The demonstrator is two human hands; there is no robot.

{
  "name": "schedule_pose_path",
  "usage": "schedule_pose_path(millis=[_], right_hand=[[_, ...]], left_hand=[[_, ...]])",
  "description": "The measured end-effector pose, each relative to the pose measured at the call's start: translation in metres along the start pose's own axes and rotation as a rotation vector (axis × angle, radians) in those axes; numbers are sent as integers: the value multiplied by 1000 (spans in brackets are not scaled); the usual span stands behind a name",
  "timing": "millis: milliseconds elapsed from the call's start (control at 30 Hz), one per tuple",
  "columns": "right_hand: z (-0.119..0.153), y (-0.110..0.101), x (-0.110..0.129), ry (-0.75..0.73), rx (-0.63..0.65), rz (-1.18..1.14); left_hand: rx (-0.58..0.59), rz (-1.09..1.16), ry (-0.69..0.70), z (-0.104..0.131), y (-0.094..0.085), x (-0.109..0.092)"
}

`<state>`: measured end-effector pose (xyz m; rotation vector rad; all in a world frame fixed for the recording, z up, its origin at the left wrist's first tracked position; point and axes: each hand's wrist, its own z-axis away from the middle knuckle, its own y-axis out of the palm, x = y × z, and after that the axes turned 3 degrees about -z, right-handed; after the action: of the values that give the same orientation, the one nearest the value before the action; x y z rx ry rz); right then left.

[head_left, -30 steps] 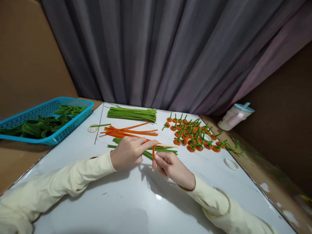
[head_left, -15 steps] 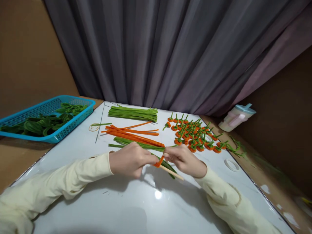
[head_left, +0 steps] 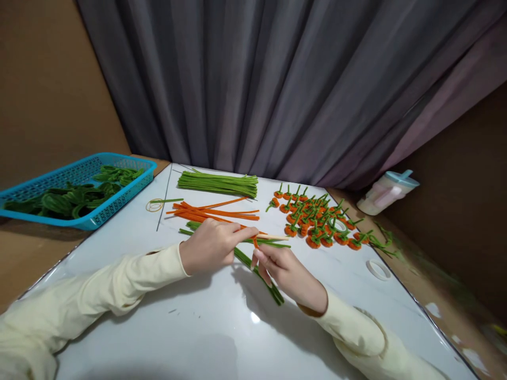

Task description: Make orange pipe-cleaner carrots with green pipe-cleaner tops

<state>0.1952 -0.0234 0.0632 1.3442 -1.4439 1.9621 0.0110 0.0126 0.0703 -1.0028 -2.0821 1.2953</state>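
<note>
My left hand (head_left: 212, 245) is closed around a pale wooden stick (head_left: 276, 237), whose end points right. An orange pipe cleaner (head_left: 255, 243) bends around the stick at my left fingertips. Below it, my right hand (head_left: 291, 274) pinches the pipe cleaner's lower part between thumb and finger. Darker green pipe cleaners (head_left: 273, 293) lie on the white table under and beside both hands. Just beyond my left hand is a loose pile of orange pipe cleaners (head_left: 222, 213). A thick bundle of green pipe cleaners (head_left: 217, 183) rests farther back.
Several small orange pumpkin shapes with green stems (head_left: 313, 241) cluster at the back right. Near them are a white ring (head_left: 378, 269) and a lidded cup (head_left: 384, 195). A blue basket (head_left: 97, 217) of green leaf shapes stands left, with a rubber band (head_left: 154, 206) nearby.
The stick has swung from pointing down-right to nearly level, higher up. My right hand has shifted down below the stick, drawing the orange pipe cleaner downward.
</note>
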Motion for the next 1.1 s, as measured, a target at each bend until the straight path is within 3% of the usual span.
schedule_pose_path(millis=[133,233,300,367,400,467,633,867,1000,1100], right_hand=[[10,-8,3,-143,-18,581],[8,-21,2,-221,-44,709],[2,-33,-2,-264,39,600],[-6,-43,-8,-285,255,346],[-10,-46,-12,-258,362,201],[-16,-46,-21,-157,449,-56],[-20,-21,-39,-22,390,-530],[-25,6,-56,52,257,-854],[-29,14,-65,122,319,-904],[-31,12,-69,124,372,-898]], left_hand=[[195,-119,63,-1,0,-3],[312,-31,126,-2,-7,-7],[363,80,133,-3,-13,-8],[384,204,123,-4,-17,-9],[386,267,116,-5,-18,-9],[385,396,102,-7,-19,-8],[331,543,9,-6,-15,-7],[72,290,-43,-5,1,3],[157,-49,-21,-4,10,13],[236,-168,-16,-3,13,16]])
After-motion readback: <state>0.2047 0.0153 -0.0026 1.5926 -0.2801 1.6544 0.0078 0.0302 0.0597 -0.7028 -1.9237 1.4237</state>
